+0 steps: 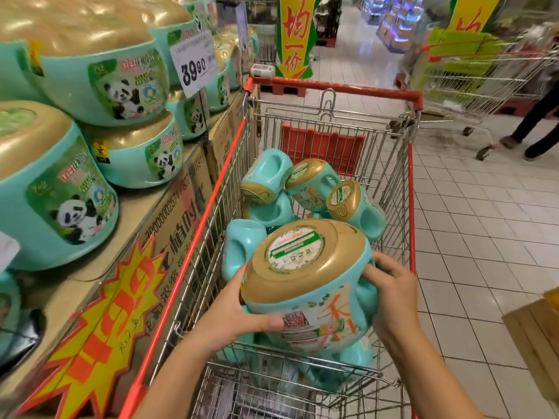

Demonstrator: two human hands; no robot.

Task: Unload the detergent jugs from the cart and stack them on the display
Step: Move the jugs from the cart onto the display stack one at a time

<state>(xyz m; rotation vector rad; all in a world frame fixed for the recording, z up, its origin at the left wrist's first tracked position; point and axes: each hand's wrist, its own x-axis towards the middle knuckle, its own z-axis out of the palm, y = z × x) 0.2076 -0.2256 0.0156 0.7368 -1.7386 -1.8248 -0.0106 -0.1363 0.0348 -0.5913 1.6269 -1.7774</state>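
left hand: the left hand (239, 309) is cupping the near side of the held jug (305, 285). its thumb is lying across the label and its fingers are curling under the body, so the weight is sitting in the palm.
right hand: the right hand (390, 294) is wrapping its fingers round the jug's handle side, opposite the left. i judge both hands are clamping it because a full jug is heavy and slick.
held jug: it is tilting with its gold cap towards the camera. it is hanging over the near end of the cart (193, 237), above the others and not yet on the display.
cart: it is standing right alongside the cardboard cartons (169, 213), which is making the carry short.
loose jugs: several more loose jugs (311, 182) are lying on their sides in a heap, caps pointing different ways, so each is probably needing a turn upright.
stacked jugs: the stacked jugs (99, 83) are sitting upright in tiers on the cartons. their panda labels are facing the aisle for shoppers, and a price card (193, 63) is hanging among them.
step: this is looking like the lift-out. the next move is calling for a swing to the left and a turn of the label outward.
risk: a tilted jug set on rounded caps is likely to slide.
far aisle: a second cart (484, 77) and a person's legs (532, 125) are showing well apart.
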